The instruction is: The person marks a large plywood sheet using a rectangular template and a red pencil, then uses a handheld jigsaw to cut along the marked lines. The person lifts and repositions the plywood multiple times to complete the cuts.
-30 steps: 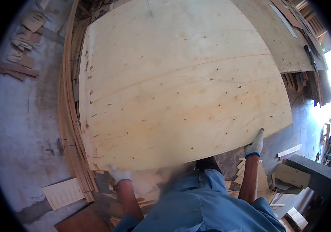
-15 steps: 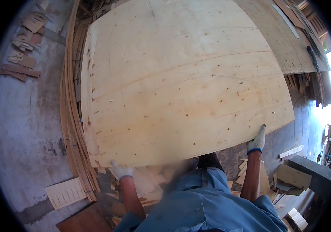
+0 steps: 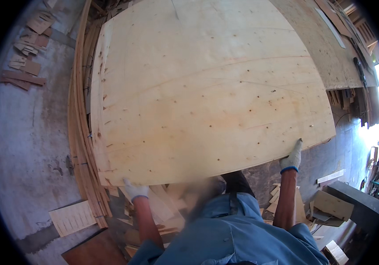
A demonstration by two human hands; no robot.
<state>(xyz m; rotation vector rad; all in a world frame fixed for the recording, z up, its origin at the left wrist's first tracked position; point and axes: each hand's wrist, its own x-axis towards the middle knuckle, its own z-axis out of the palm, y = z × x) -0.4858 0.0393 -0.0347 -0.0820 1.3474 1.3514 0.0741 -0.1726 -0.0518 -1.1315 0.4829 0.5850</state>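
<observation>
We've got our left hand [image 3: 135, 191] closed on the near edge of the plywood sheet [image 3: 207, 99] by its left corner, our right hand [image 3: 291, 160] clasping it farther forward, toward the right corner. The sheet stretches ahead of both, past the top of our view; its long axis we can't tell.

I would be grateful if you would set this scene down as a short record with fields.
Left hand: gloved, gripping the near edge of the plywood sheet by its left corner
Right hand: gloved, blue cuff, gripping the same edge farther right
Sheet surface: pale, dotted with small dark knots
Sheet extent: runs past the top of the picture
Left of sheet: long wooden strips
Upper right: tan board
Lower left: reddish-brown board
</observation>
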